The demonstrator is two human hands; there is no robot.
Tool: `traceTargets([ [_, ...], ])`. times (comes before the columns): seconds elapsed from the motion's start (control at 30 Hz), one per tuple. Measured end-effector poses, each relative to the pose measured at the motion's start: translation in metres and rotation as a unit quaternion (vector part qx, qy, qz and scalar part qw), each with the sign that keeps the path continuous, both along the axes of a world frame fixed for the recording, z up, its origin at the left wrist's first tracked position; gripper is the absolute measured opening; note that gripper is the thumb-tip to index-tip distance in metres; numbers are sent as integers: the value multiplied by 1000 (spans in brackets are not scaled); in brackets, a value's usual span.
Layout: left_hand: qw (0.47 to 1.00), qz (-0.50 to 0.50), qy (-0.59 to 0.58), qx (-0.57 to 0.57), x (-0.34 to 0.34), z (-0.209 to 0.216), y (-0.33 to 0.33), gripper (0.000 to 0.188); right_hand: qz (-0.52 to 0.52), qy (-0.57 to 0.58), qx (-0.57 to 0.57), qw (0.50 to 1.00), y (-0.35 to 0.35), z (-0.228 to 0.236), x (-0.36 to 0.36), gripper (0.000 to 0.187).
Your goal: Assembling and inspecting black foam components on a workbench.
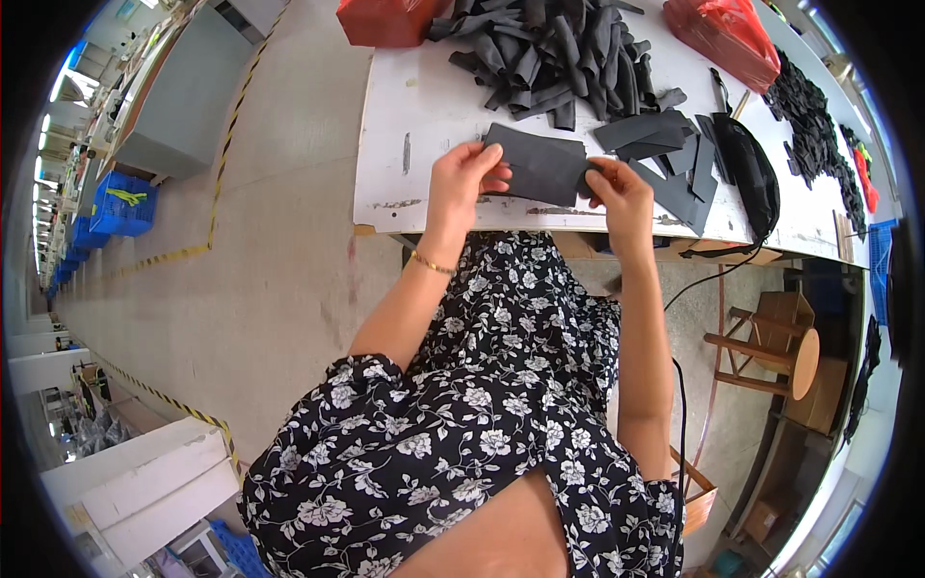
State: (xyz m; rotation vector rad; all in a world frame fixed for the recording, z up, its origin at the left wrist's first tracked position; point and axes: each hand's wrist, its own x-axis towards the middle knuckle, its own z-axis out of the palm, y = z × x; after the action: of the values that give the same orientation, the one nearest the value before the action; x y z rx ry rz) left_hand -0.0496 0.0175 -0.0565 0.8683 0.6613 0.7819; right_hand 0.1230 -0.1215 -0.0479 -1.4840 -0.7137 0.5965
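Between both hands, just above the table's near edge, I hold a flat dark grey rectangular piece (541, 166) that looks like fabric, possibly more than one layer. My left hand (466, 173) pinches its left end, thumb on top. At its right end, my right hand (617, 185) is closed with the thumb over the corner. More flat dark pieces (682, 183) lie overlapped on the table, right of my right hand. Beyond my hands rises a heap of rolled or curled dark strips (568, 58).
The white table (405, 116) carries two red plastic-wrapped bundles (390, 21) at its far side, another dark heap (814, 125) and a black pouch-like item (752, 178) with a cord at right. A wooden stool (802, 361) stands below right. Blue crates (123, 204) line the left aisle.
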Motion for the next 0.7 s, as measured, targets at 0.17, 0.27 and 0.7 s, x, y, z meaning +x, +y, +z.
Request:
traceTargets([
  [0.17, 951, 57, 200, 229, 3, -29, 31, 25, -28, -115, -80, 990, 31, -9, 25, 23],
  [0.27, 882, 132, 294, 345, 13, -45, 32, 30, -47, -374, -229, 898, 24, -30, 28, 31],
  [0.7, 911, 263, 170, 267, 112, -16, 178, 36, -11, -136, 206, 969, -24, 241, -91, 50],
])
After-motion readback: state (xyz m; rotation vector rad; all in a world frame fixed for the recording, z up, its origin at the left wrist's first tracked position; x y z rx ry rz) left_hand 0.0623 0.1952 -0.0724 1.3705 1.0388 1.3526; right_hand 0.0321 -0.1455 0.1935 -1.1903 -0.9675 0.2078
